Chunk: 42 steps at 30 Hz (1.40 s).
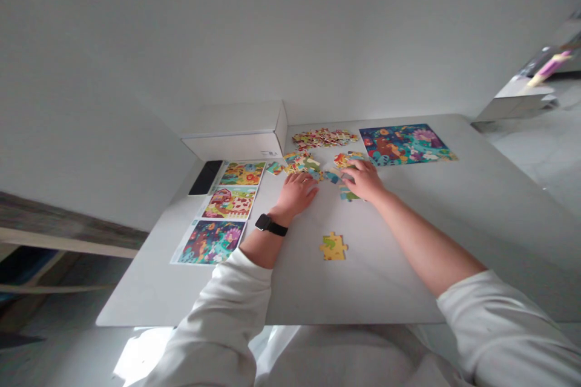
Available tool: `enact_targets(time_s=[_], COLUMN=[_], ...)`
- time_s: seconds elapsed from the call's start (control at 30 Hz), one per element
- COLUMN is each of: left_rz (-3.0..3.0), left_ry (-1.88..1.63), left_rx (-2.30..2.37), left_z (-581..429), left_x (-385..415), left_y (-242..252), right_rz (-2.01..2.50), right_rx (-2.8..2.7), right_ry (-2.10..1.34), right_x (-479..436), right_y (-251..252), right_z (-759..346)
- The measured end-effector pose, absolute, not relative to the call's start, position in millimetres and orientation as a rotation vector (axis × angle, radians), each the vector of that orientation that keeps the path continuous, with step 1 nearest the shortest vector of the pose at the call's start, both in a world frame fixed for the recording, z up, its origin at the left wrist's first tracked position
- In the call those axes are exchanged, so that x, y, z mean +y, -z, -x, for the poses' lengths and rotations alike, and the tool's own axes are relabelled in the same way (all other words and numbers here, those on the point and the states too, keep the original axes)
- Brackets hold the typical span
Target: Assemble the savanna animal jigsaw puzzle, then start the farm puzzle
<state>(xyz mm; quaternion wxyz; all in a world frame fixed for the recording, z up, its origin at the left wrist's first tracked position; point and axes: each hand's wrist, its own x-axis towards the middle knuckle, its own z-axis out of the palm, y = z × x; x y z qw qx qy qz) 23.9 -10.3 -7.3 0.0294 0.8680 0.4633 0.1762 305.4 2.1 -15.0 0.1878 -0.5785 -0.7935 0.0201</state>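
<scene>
My left hand [297, 195], with a black watch [271, 225] on its wrist, rests at the near edge of a loose pile of jigsaw puzzle pieces [302, 162]. Its fingers are stretched out over the pieces. To the right, my right hand [364, 180] lies over a smaller group of puzzle pieces [349, 193], fingers apart and partly covering them. Whether its fingertips grip a piece cannot be made out. Nearer to me, a single yellow puzzle piece [333, 247] with a green shape lies on the table, apart from both hands.
A white box [233, 133] stands at the back left against the wall. Before it lie a black phone [206, 178] and a sheet with three pictures [227, 202]. A red-toned heap of pieces [323, 138] and an assembled-looking dark picture [406, 144] lie along the table's [385, 290] far side.
</scene>
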Motion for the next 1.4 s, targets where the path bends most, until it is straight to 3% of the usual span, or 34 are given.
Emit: enact_targets(time_s=[0.4, 0.87, 1.07, 1.4], left_rz=[-2.542, -2.718, -2.729, -2.691], left_ry=[-0.481, -0.515, -0.605, -0.605], left_rx=[1.642, 1.135, 1.146, 1.063], left_z=[-26, -38, -31, -32], left_x=[-8, -8, -11, -11], left_y=[18, 8, 6, 7], right_rz=[1.713, 1.433, 1.239, 1.104], right_rx=[-2.223, -2.067, -2.087, -2.365], right_ry=[-0.157, -0.202, -0.471, -0.464], right_x=[18, 9, 3, -28], right_y=[19, -4, -17, 11], right_z=[-291, -315, -347, -362])
